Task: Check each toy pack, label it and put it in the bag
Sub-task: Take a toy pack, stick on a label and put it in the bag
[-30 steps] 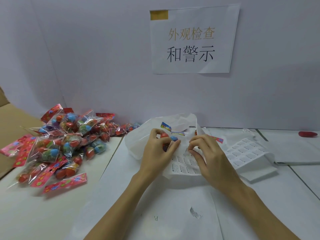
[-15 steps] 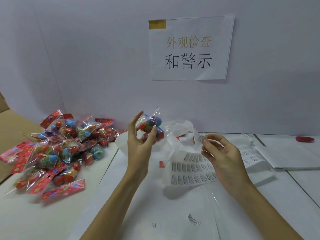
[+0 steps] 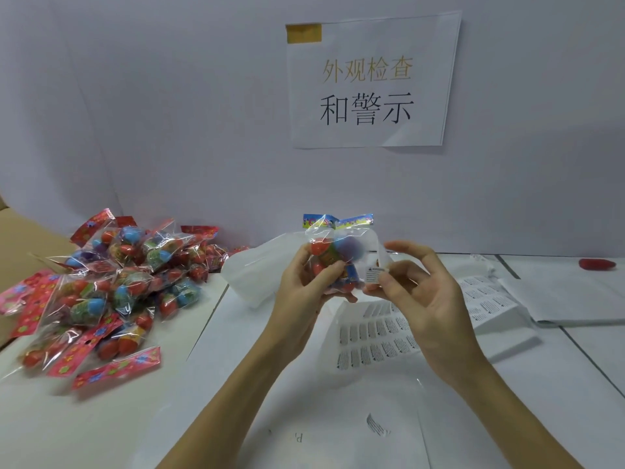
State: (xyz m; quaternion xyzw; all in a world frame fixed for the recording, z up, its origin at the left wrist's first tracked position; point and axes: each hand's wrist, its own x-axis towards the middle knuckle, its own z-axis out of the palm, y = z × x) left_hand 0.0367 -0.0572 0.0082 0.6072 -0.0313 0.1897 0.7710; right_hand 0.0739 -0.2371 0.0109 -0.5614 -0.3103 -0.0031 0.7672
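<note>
At the near edge of the desk (image 3: 101,418), two bare forearms reach in over white paper. Mid-desk lies a sheet of warning labels (image 3: 375,340), within easy reach of the right hand (image 3: 426,299), whose thumb and forefinger pinch a single label (image 3: 374,275) while the other fingers spread clear, apparently so the sticky face touches nothing. The left hand (image 3: 304,292) grips a toy pack (image 3: 333,262) upright above the desk, header card on top, turning a side of the pack toward the label just beside it; sticking it on looks like the step in hand. Behind the hands sits the white bag (image 3: 260,272), mouth toward the person, ready to receive the pack. Toward the left edge, unprocessed packs (image 3: 111,286) are heaped. On the far wall hangs a taped paper sign (image 3: 368,82).
</note>
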